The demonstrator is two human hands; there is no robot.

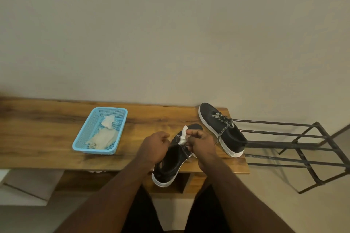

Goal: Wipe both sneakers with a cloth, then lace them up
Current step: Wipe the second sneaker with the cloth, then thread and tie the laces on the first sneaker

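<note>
while both hands are meeting over the near black fabric sneaker with a white sole (170,164), the left hand (154,146) is curling its fingers over the shoe's tongue area, seemingly pinching a strand of the speckled black-and-white lace (186,154), though the exact grip is hidden behind the knuckles. the right hand (201,143) is closing its fingers around a small crumpled white cloth (183,136), which is sticking up between thumb and fingers above the shoe's toe end. this sneaker is lying at the front edge of the long brown wooden bench (47,138), its heel overhanging toward the person. the second black fabric sneaker with a white sole (222,128) is sitting near the bench's right end, just beyond the right hand, with its speckled laces already threaded and hanging loosely. well to the left, a light blue perforated plastic basket (83,134) is resting on the bench and holding two more pale crumpled cloths (105,134). beside the bench's right end, a dark metal bar rack (303,143) is standing on the floor.
</note>
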